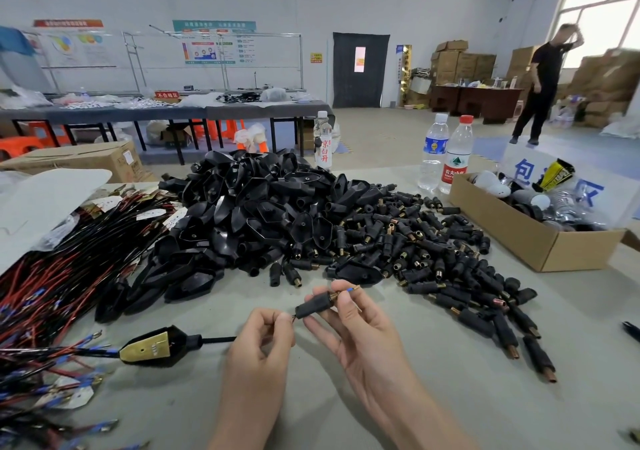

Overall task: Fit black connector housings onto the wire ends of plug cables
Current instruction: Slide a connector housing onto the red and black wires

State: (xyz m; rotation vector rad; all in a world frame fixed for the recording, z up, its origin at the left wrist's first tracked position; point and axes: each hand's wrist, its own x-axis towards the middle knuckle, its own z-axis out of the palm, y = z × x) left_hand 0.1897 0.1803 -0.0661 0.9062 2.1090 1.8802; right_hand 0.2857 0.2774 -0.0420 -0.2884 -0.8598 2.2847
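on the table (450,363), wires (62,269) lie left, the housing pile (270,207) centre, a box (512,231) right, bottles (457,158) behind the box.

The red-capped bottle's (457,158) label reads 农夫山泉. Well left of it, a clear bottle (323,141) bears red 白开. To its right, a white sign (554,176) shows blue 包 and 区. Far behind and to its left, a red sign (167,95) reads 不合格区.

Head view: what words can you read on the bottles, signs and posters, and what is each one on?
"不合格区": red sign on the far table.
"白开", under a half-hidden character: clear bottle.
"农夫山", rest turned away: red-capped bottle.
"包" and "区", middle hidden: white sign behind the cardboard box.
Too blurred to read: wall posters, blue-labelled bottle, yellow packet.
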